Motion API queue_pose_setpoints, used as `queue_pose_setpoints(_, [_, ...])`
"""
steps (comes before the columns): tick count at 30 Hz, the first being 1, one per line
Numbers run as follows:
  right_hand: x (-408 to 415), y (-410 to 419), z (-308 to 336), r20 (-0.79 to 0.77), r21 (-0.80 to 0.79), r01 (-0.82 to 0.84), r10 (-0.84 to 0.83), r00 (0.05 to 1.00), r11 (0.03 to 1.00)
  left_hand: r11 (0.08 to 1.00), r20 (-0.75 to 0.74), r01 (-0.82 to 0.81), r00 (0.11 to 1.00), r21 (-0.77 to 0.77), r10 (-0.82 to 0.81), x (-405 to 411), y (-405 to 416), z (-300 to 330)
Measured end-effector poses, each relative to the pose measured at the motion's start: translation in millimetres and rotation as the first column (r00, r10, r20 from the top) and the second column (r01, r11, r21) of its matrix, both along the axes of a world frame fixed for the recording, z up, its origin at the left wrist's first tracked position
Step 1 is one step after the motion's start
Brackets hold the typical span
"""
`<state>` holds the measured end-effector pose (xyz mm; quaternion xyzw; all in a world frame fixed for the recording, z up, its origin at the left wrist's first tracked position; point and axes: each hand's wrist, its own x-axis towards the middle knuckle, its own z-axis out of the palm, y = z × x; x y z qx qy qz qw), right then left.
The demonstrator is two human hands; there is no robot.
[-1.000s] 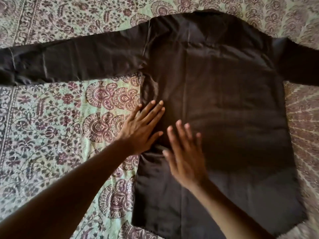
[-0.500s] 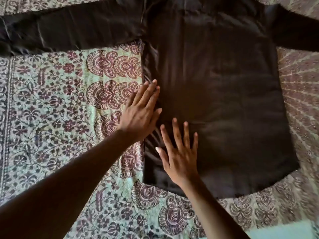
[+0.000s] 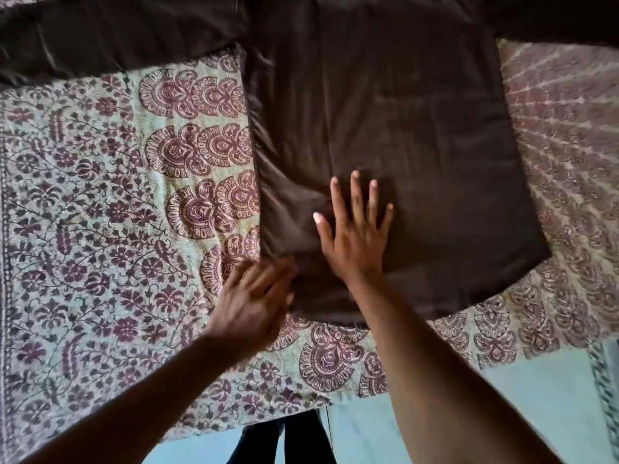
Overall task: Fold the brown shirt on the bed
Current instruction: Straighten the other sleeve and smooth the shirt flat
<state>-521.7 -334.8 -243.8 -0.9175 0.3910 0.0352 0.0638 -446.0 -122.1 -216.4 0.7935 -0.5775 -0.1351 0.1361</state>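
Your right hand (image 3: 356, 236) presses flat on the shirt (image 3: 385, 135), left hand (image 3: 253, 301) open at its near-left corner, sleeves stretching far.

The shirt (image 3: 385, 128) lies spread flat on the bedspread (image 3: 100, 212), its body running from the far edge of view down toward the near edge of the bed. One sleeve (image 3: 117, 38) stretches out to the left along the far side, the other (image 3: 552, 18) to the right. The right hand (image 3: 355, 236) lies flat on the lower part of the shirt's body. The left hand (image 3: 251, 303) sits to its left, at the shirt's near-left corner, over shirt edge and bedspread. The floor (image 3: 536, 396) lies nearest, before the bed.
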Motion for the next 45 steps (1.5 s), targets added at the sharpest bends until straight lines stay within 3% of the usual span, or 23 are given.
queue_pose_setpoints(4, [-71.9,67.6,8.6,0.004,0.055,-0.074,0.074,0.997,0.996,0.979,0.051,-0.187,0.98,-0.085,0.192,39.7,-77.8,6.9])
queue_pose_setpoints(7, [-122.0,102.8,16.1,0.034,0.164,-0.174,0.17,0.985,0.971,0.989,0.074,-0.146,0.987,0.002,0.145,57.0,-121.0,-5.7])
queue_pose_setpoints(9, [-136.0,101.4,18.3,0.144,0.227,-0.211,0.182,0.973,0.951,0.992,0.134,-0.104,0.987,0.07,0.094,53.4,-125.0,-18.6])
queue_pose_setpoints(13, [-88.6,44.9,25.8,0.456,0.086,-0.102,0.052,0.888,0.991,0.994,0.129,-0.034,0.991,0.108,0.02,8.8,-88.9,-24.5])
queue_pose_setpoints(16, [-11.3,-9.4,24.6,0.555,-0.044,-0.095,0.103,0.825,0.995,0.993,0.105,0.059,0.992,0.1,-0.07,-22.9,-48.3,-20.3])
queue_pose_setpoints(19, [66.1,-45.5,17.5,0.449,-0.06,-0.132,0.145,0.882,0.989,0.999,-0.027,0.049,0.998,-0.013,-0.049,-30.5,-25.7,-20.0])
queue_pose_setpoints(22, [121.2,-52.9,7.8,0.189,0.065,-0.238,0.222,0.957,0.969,0.97,-0.199,-0.187,0.968,-0.154,0.155,-21.2,-18.8,-11.9])
queue_pose_setpoints(25, [126.9,-34.3,-6.7,0.05,0.041,-0.28,0.278,0.959,0.959,0.862,-0.209,-0.453,0.887,-0.226,0.412,15.6,-30.8,-0.4])
queue_pose_setpoints(28, [78.9,9.4,-4.6,0.072,-0.014,-0.362,0.362,0.929,0.932,0.781,-0.175,-0.582,0.813,-0.227,0.555,70.3,-60.3,5.9])
queue_pose_setpoints(31, [7.8,57.1,8.2,0.102,0.06,-0.464,0.457,0.883,0.884,0.857,-0.09,-0.495,0.869,-0.145,0.487,109.9,-98.2,6.7])
queue_pose_setpoints(33, [-33.3,82.4,11.6,0.094,0.133,-0.521,0.512,0.854,0.843,0.944,0.004,-0.324,0.946,-0.067,0.325,121.3,-118.9,0.6])
queue_pose_setpoints(35, [-61.9,93.0,11.8,0.196,0.21,-0.561,0.528,0.827,0.801,0.99,0.097,-0.14,0.986,0.021,0.138,118.8,-127.3,-11.9])
queue_pose_setpoints(37, [-73.1,88.1,12.6,0.401,0.219,-0.539,0.429,0.81,0.813,0.997,0.167,-0.042,0.986,0.067,0.03,103.9,-120.2,-26.0])
queue_pose_setpoints(40, [-54.5,63.0,14.7,0.533,0.163,-0.336,0.204,0.821,0.928,0.993,0.191,-0.099,0.978,0.071,0.084,72.5,-88.5,-32.7])
queue_pose_setpoints(42, [-25.0,36.8,11.8,0.496,0.139,-0.204,0.11,0.861,0.969,0.986,0.189,-0.139,0.975,0.092,0.12,48.5,-67.9,-28.3])
queue_pose_setpoints(45, [5.9,6.0,4.7,0.24,0.055,-0.205,0.186,0.953,0.977,0.974,0.151,-0.176,0.976,0.144,0.154,14.5,-40.3,-21.4])
